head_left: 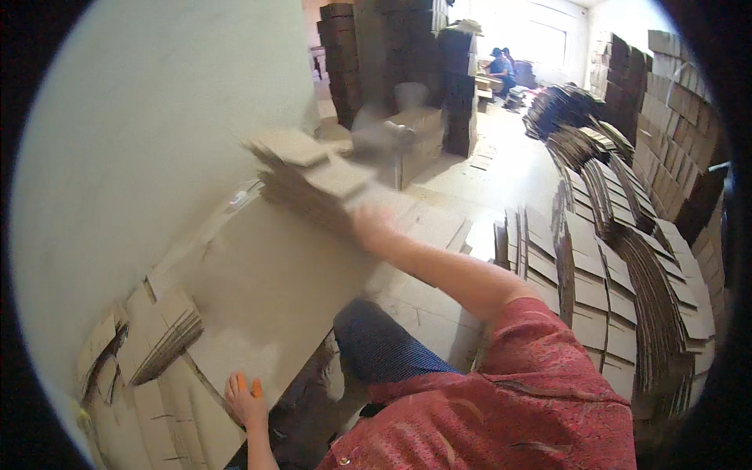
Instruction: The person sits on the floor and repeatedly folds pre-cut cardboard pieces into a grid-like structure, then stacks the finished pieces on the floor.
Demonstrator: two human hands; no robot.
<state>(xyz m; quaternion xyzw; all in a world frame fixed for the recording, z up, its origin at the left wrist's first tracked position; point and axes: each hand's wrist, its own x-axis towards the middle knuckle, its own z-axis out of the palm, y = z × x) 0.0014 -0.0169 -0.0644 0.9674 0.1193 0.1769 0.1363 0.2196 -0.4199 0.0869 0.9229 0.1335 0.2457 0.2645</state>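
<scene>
My right hand [370,227] reaches forward and left, shut on a thick bundle of flat brown cardboard pieces [305,176], which is blurred with motion and held above a large cardboard sheet [274,282]. My left hand [245,399] lies low at the near edge of that sheet, its fingers spread and two of them capped in orange. It holds nothing. My red patterned sleeve and a blue-clad knee [384,345] fill the lower middle.
A pale wall [141,133] rises on the left. A small fanned cardboard bundle [160,337] lies by the wall. Long leaning rows of flat cardboard [619,274] crowd the right. Tall cardboard towers [392,55] stand behind, and people sit far back [501,66].
</scene>
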